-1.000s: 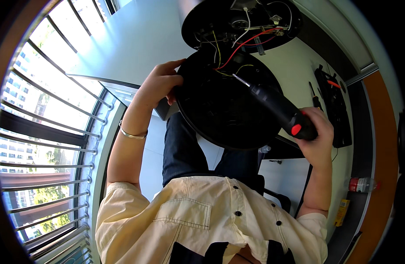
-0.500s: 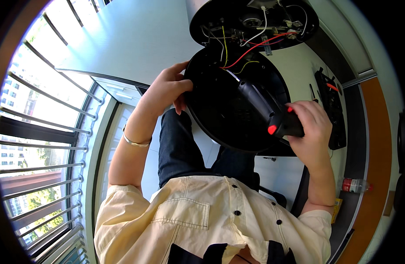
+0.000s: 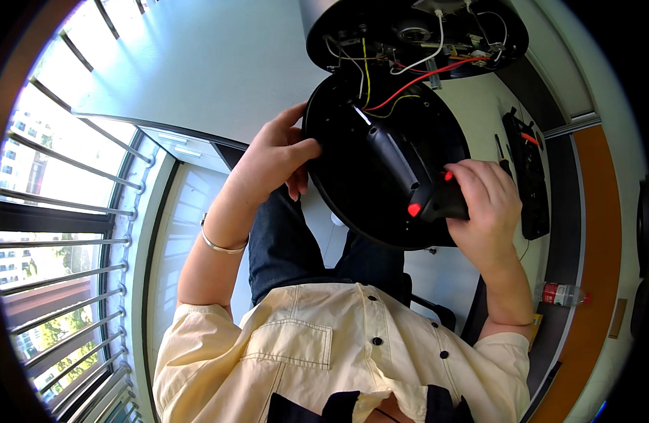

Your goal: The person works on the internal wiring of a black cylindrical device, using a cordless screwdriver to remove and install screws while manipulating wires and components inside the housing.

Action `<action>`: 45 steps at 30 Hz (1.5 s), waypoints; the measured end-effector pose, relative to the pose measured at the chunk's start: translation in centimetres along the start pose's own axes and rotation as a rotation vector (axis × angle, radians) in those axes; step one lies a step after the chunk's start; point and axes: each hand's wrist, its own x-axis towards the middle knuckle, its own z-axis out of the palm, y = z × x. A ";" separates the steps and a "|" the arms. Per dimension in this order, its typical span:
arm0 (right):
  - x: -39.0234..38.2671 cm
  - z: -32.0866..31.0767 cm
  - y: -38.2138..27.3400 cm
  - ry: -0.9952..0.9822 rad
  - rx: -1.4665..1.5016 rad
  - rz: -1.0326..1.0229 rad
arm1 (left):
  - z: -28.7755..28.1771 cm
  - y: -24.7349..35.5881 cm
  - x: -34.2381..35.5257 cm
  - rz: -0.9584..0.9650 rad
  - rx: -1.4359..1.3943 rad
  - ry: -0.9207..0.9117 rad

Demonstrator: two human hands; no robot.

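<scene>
The black power screwdriver (image 3: 398,155) lies slanted over the inside of a round black bowl (image 3: 352,183), its bit pointing toward 11 o'clock and its red-marked handle toward 4. Whether the bit touches a screw cannot be told. The right hand (image 3: 490,208), at the bowl's 4 o'clock, has its fingers wrapped around the handle. At 9 o'clock the left hand (image 3: 282,151) pinches the bowl's rim, thumb over the edge and fingers outside.

At 12 to 1 o'clock from the bowl sits a black housing (image 3: 409,53) full of parts. A red wire (image 3: 402,92) runs from it into the bowl; a white wire (image 3: 440,35) loops across it.

Further out, a black tool case (image 3: 532,183) lies at 3 o'clock and a bottle (image 3: 562,294) on its side at 4. Dark trousers (image 3: 285,240) show below the bowl at 7, and a pale tabletop (image 3: 211,70) spreads at 10. A metal bangle (image 3: 222,247) circles the left wrist.
</scene>
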 end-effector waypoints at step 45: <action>-3.0 -2.0 -1.3 -0.408 0.403 0.381 | 0.7 1.6 3.2 -0.054 0.165 0.025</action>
